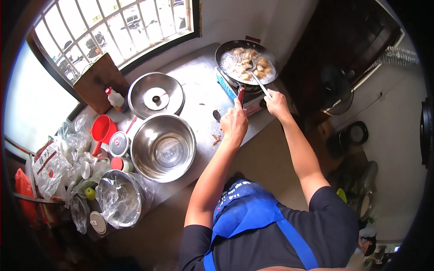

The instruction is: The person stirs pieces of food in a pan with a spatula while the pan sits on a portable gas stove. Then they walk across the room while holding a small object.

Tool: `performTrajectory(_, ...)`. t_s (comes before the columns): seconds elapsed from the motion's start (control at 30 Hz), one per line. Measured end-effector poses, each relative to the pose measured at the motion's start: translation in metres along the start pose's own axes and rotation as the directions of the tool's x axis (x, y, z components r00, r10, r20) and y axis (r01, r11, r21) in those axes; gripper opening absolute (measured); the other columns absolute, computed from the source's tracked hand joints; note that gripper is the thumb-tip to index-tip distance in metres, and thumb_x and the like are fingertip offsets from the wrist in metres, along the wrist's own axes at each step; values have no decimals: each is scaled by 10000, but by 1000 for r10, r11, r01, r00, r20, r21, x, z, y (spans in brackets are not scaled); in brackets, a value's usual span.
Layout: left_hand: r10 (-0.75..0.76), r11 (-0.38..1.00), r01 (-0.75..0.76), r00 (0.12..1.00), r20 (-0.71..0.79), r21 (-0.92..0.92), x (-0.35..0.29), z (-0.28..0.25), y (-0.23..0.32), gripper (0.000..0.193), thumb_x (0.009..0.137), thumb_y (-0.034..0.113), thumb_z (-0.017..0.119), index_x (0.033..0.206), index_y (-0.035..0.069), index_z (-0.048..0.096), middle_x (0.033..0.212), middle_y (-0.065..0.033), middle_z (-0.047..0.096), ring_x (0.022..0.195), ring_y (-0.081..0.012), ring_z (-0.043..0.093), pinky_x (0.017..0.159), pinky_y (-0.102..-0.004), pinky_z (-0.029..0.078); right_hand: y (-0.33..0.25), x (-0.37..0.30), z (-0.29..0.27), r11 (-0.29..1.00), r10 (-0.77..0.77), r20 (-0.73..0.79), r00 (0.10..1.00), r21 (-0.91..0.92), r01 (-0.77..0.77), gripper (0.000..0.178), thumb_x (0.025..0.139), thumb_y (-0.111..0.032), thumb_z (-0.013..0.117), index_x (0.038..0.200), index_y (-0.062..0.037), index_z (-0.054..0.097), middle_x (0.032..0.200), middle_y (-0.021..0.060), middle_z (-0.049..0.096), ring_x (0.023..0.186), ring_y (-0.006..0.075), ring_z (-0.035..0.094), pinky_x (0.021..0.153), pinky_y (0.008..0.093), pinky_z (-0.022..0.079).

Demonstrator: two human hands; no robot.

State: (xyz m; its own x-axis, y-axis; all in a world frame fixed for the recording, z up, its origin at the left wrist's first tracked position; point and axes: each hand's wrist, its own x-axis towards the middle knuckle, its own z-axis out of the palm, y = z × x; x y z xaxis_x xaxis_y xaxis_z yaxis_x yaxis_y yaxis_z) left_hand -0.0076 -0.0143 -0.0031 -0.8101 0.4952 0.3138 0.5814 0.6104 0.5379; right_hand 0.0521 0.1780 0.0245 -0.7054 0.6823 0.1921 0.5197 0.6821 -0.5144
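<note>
A dark wok sits on a portable gas stove at the far end of the counter. Golden-brown pieces of food float in its bubbling oil. My left hand is closed around the wok's reddish handle. In my right hand is the metal handle of a ladle, which slants down into the wok. The ladle's bowl lies among the pieces, partly hidden by oil and food.
Two steel basins stand left: one empty-looking, one with a white lid-like disc. Beyond are a bottle, a cutting board and a barred window. A red dipper, jars and a plastic-lined pot crowd the left end.
</note>
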Motion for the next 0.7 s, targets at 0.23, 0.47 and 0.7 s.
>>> performTrajectory(0.23,17,1000,-17,1000,-6,1,-3,3,-4,539,953,288,645,1408,22,537,829,-194,689,661,-339,720,590,-439,586,21,-27,-27,990,-90,-124,988,-120,75,403,902,-164,654,1273,-9,676,1041,262,696,1024,436,669,900,478,535)
performTrajectory(0.47,-66,996,69,997,51,-58,-2,5,-2,616,946,309,686,1453,35,469,936,-259,704,782,-417,717,677,-523,568,38,-6,-47,906,-341,-175,924,-321,274,358,914,-83,600,1260,-35,680,950,208,649,873,424,670,772,502,543)
performTrajectory(0.7,-146,888,60,977,-155,-456,-58,16,-6,846,907,268,776,1558,8,303,723,-136,683,653,-363,679,588,-475,506,56,-1,-8,938,-327,-145,934,-165,303,455,842,-29,649,1297,-20,662,1003,195,629,929,406,657,830,467,535)
